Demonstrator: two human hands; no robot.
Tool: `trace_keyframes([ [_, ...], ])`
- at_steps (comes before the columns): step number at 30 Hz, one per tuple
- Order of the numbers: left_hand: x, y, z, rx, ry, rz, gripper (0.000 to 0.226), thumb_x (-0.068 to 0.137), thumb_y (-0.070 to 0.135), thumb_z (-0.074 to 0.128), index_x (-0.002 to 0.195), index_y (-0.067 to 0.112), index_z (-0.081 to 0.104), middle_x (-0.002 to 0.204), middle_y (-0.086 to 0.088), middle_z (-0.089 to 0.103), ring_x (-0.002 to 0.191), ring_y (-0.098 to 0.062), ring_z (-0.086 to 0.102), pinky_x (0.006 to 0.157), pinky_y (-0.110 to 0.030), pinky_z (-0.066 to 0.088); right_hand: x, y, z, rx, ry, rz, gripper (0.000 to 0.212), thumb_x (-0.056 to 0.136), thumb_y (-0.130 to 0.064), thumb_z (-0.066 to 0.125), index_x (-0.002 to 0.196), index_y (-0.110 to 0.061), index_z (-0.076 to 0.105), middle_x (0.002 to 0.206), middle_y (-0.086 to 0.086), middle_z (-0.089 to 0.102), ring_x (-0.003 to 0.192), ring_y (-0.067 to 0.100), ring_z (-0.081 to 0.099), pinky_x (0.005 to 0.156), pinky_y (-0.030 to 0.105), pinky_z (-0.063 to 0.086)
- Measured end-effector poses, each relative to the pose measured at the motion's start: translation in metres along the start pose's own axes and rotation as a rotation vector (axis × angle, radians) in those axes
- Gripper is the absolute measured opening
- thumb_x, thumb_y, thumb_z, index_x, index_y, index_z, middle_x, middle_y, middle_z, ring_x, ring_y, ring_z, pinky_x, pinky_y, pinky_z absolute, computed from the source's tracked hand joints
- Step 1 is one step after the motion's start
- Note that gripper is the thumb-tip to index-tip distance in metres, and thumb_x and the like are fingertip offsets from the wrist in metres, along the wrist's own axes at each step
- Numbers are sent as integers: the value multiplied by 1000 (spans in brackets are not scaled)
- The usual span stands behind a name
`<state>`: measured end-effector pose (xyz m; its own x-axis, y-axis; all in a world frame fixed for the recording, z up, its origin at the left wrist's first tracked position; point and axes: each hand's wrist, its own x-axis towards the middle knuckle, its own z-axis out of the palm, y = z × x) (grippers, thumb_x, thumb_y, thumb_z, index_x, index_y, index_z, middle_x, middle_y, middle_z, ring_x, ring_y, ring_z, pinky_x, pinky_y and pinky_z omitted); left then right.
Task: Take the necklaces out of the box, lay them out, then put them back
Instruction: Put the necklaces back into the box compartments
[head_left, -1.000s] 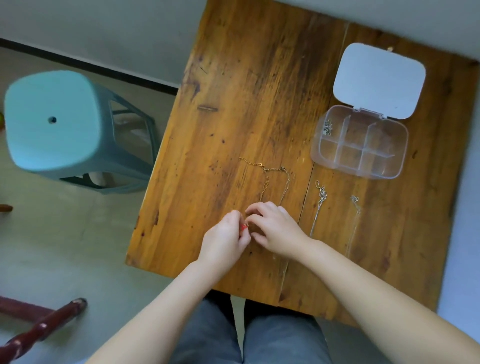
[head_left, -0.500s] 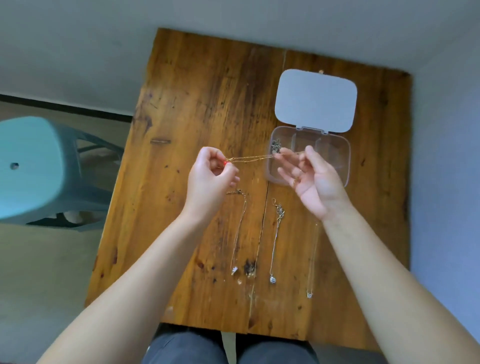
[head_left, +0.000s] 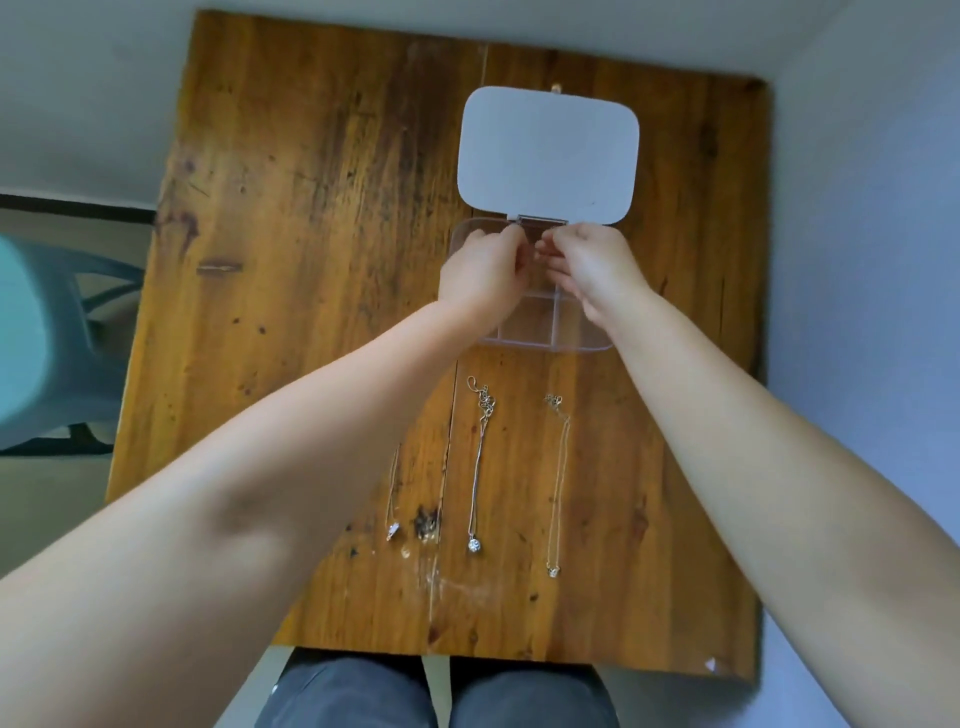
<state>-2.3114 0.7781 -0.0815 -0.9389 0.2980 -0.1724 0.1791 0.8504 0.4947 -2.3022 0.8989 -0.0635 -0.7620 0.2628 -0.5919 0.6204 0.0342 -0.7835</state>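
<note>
A worn wooden worktop (head_left: 311, 218), dark-stained and scratched with a seam running down its middle, stands against a pale grey wall (head_left: 104, 78). Off its left edge sits a teal plastic stool (head_left: 36, 343) on a greyish floor (head_left: 47, 499). Toward the far side lies the clear compartmented box (head_left: 545, 332), its white lid (head_left: 548, 156) thrown open flat behind it. Both hands hover over the box's far compartments: the left hand (head_left: 480, 275) and right hand (head_left: 597, 270) have their fingers pinched close together, almost tip to tip (whatever thin chain they may hold is too fine to make out). Nearer the person, three necklaces lie stretched in parallel: the left necklace (head_left: 392, 530) partly under the forearm, the middle necklace (head_left: 475, 467), and the right necklace (head_left: 557, 488), pendants toward the near edge.
</note>
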Motion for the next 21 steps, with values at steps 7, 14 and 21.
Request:
trace_keyframes([
  [7, -103, -28, -15, -186, 41, 86, 9, 87, 20, 56, 86, 11, 53, 78, -7, 60, 71, -27, 53, 57, -33, 40, -67, 42, 8, -410, -97, -420, 19, 89, -4, 50, 94, -16, 63, 88, 4, 67, 88, 28, 67, 76, 37, 53],
  [14, -239, -43, 40, 135, -419, 107, 34, 90, 48, 49, 102, 16, 45, 92, -1, 59, 83, -21, 59, 62, -32, 47, -96, 115, 21, -1184, -286, -644, 34, 86, -13, 62, 120, -15, 59, 130, 10, 49, 112, 27, 49, 91, 43, 45],
  [21, -222, -44, 53, 283, -512, 212, 16, 91, 9, 54, 107, 6, 51, 92, -10, 60, 76, -26, 60, 61, -35, 50, -97, 116, 25, -1300, -261, -695, 9, 93, -16, 54, 96, -8, 59, 103, 9, 54, 95, 27, 51, 80, 38, 42],
])
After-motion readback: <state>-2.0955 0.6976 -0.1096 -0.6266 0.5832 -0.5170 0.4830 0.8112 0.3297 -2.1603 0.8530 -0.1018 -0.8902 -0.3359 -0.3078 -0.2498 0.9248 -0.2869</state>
